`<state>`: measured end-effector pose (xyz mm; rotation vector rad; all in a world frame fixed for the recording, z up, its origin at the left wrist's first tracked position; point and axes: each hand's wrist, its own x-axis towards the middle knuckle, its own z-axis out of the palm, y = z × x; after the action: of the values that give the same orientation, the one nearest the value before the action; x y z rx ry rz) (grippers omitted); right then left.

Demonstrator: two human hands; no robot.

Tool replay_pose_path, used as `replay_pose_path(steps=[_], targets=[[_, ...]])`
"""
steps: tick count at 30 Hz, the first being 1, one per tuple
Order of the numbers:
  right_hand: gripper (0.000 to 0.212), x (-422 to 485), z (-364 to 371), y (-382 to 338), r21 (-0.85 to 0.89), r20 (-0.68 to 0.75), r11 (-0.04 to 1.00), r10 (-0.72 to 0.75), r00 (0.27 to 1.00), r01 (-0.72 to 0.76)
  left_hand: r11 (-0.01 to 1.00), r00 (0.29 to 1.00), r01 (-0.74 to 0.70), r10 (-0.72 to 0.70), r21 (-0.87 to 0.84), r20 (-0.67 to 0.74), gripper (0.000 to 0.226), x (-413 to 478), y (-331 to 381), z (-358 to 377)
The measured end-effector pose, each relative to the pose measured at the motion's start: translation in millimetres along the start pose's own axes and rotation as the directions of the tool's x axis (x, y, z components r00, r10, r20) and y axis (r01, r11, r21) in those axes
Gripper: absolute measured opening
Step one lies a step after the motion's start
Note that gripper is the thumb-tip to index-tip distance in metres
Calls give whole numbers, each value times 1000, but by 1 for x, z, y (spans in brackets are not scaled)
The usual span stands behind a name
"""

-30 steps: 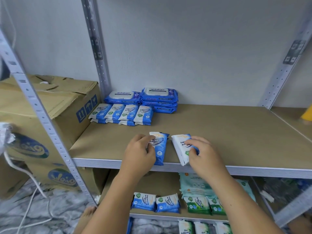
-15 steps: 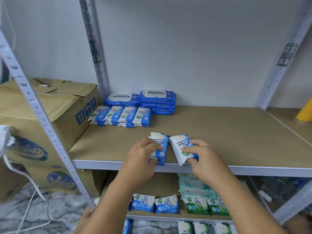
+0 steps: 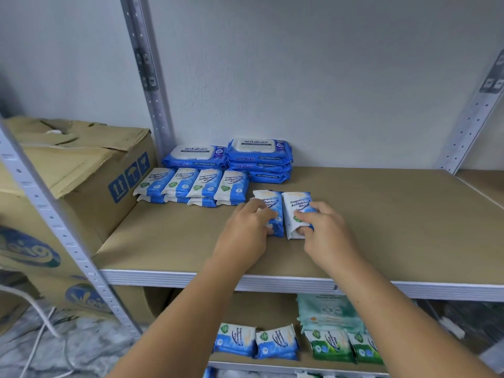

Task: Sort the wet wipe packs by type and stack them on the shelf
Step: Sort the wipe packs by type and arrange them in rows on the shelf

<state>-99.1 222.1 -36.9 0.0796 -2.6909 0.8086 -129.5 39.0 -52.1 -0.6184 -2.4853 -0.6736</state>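
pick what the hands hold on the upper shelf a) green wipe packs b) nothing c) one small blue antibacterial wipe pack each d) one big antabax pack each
c: the left hand grips one small blue antibacterial wipe pack, the right hand a second pack beside it on the shelf.

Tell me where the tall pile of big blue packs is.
Head view: the tall pile stands back-left on the shelf by the wall, right of a lower pile.

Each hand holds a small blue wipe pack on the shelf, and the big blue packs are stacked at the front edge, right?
No: the head view shows the big blue packs stacked at the back of the shelf, by the wall. The rest is right.
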Motion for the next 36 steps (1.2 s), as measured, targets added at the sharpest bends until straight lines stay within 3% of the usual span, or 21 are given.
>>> replay_pose_path(steps=[5,9,16,22,30,36], targets=[[32,40,24,4,10,-25,998,-54,998,54,962,993,-112,117,250,-3,26,30,-27,13],[27,64,41,3,0,-32,994,-109,994,109,936,994,-82,103,343,-44,27,46,-46,20],[49,80,55,8,16,-41,996,-91,995,91,946,999,31,-36,322,9,35,51,-50,25],[46,85,59,11,19,-69,993,-112,991,113,930,996,69,-86,361,33,35,55,-47,26],[48,89,64,15,6,-94,993,-115,989,116,949,995,73,-90,308,40,41,54,-46,23],[65,73,55,13,-36,-199,990,-142,970,137,982,997,74,-73,176,-9,45,36,-44,11]])
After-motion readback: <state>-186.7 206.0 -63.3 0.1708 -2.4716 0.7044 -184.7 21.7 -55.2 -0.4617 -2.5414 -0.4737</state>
